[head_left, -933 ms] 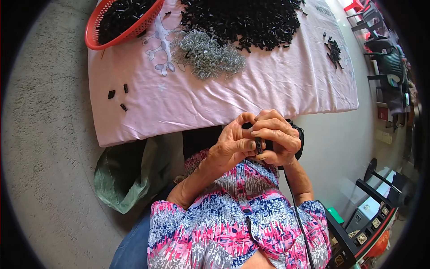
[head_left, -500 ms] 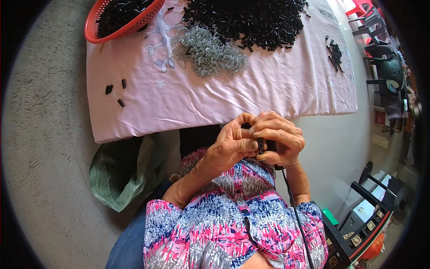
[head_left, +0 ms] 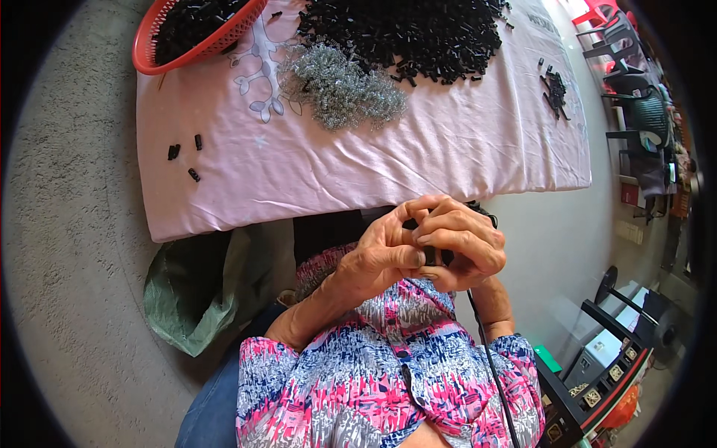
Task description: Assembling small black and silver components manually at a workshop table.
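Note:
Just in front of the table's near edge, my two hands are close together over my lap. Thumb and fingers of my left hand [head_left: 382, 250] are closed on a small black plastic piece [head_left: 430, 257]. My right hand [head_left: 470, 243] curls round the same piece from the other side, its fingertips meeting those of the left. Fingers cover most of the piece, so its exact kind does not show. On the table, a large heap of small black tubular pieces [head_left: 418, 37] lies beyond a tangled pile of tiny shiny silvery parts [head_left: 340, 89].
A red plastic basket [head_left: 202, 51] of black pieces stands at the far left of the pink-clothed table [head_left: 299, 168]. A few loose pieces [head_left: 194, 175] lie at left, a small cluster [head_left: 554, 93] at right. Below hangs an open green sack [head_left: 179, 321]; a black cable [head_left: 489, 366] runs down my front.
The fingers have closed further over the black piece, which shows less than before. Both hands stay in nearly the same place, and the whole view has shifted slightly.

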The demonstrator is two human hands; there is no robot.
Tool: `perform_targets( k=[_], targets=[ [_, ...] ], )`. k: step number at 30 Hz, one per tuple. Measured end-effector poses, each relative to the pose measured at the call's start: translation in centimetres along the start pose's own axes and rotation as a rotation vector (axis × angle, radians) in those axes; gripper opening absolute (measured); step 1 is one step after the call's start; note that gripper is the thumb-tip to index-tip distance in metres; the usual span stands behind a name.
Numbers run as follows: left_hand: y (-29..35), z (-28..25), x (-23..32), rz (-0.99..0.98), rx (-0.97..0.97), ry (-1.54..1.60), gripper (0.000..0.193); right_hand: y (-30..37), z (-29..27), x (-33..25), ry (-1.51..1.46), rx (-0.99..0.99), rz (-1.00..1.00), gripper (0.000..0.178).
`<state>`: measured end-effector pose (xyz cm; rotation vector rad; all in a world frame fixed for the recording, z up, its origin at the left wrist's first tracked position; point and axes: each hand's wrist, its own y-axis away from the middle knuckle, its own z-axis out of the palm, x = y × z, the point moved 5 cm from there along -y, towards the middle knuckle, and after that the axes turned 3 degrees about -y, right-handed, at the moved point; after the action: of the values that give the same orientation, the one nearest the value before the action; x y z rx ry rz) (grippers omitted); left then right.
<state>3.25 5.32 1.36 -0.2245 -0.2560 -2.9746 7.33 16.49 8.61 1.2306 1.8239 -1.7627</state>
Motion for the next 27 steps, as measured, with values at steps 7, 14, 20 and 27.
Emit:
perform_targets(
  k=[7, 14, 20, 27],
  targets=[
    [0.1, 0.2, 0.4, -0.023, -0.036, 0.006, 0.082, -0.3, 0.4, -0.3, -0.015, -0.019, 0.008, 0.034],
    [-0.1, -0.8, 1.1, 0.021, 0.101, -0.133, 0.084, 1.3, 0.6, 2.0, -0.11, -0.017, 0.067, 0.046],
    [-0.1, -1.5, 1.1, 0.043, 0.08, -0.088, 0.077, 1.2, 0.5, 2.4, -0.162, -0.047, 0.107, 0.048],
    [0.1, -1.3, 1.4, 0.023, 0.032, -0.066, 0.075, 1.4, 0.4, 2.5, -0.197, -0.045, 0.125, 0.051]
  ],
)
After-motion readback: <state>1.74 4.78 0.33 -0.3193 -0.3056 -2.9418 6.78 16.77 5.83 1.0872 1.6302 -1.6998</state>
